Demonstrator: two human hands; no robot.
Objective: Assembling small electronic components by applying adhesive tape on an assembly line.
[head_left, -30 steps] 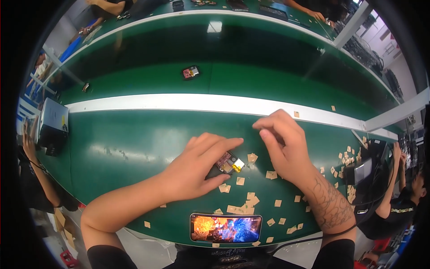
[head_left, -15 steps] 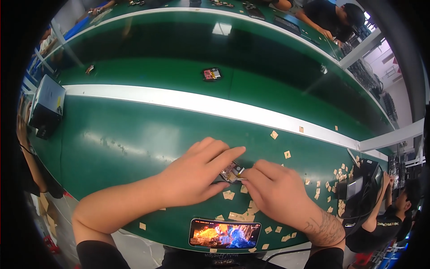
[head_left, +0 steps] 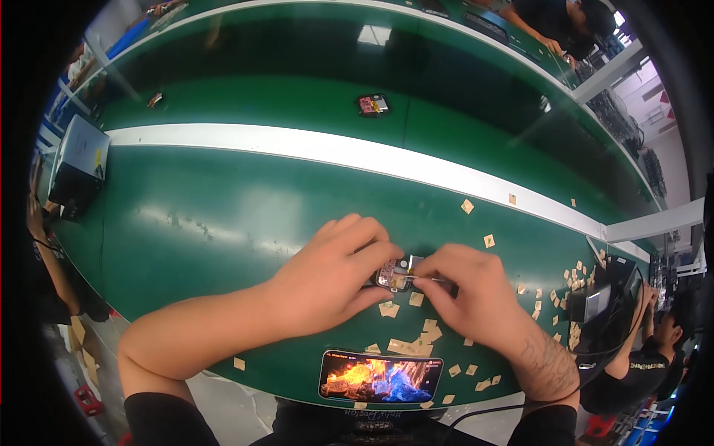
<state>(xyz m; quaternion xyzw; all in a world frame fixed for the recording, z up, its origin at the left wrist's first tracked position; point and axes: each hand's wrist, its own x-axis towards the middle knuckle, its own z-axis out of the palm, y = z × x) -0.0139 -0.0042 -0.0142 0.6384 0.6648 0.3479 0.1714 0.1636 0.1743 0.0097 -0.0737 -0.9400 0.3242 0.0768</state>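
Note:
Between my hands is a small open electronic device (head_left: 387, 276) with a reddish circuit board, a silvery part and a dark casing. My left hand (head_left: 338, 264) grips it from the left, with the thumb on the near side and fingers along the far side. My right hand (head_left: 472, 286) pinches a thin metal tool that looks like tweezers (head_left: 407, 276), its tip over the circuit board. A phone (head_left: 381, 377) showing a bright orange and blue picture lies nearer to me on the green bench (head_left: 223, 215).
Many small tan paper squares (head_left: 489, 241) are scattered on the right and near the phone. Beyond a white rail (head_left: 297, 141) lies another open device (head_left: 373, 104). Black equipment with cables (head_left: 595, 305) stands at right, a grey-black box (head_left: 78, 167) at left. Co-workers sit around.
The view has shifted a little. The device now lies flatter between my hands, and my right hand has turned so that the thin metal tool shows across the board.

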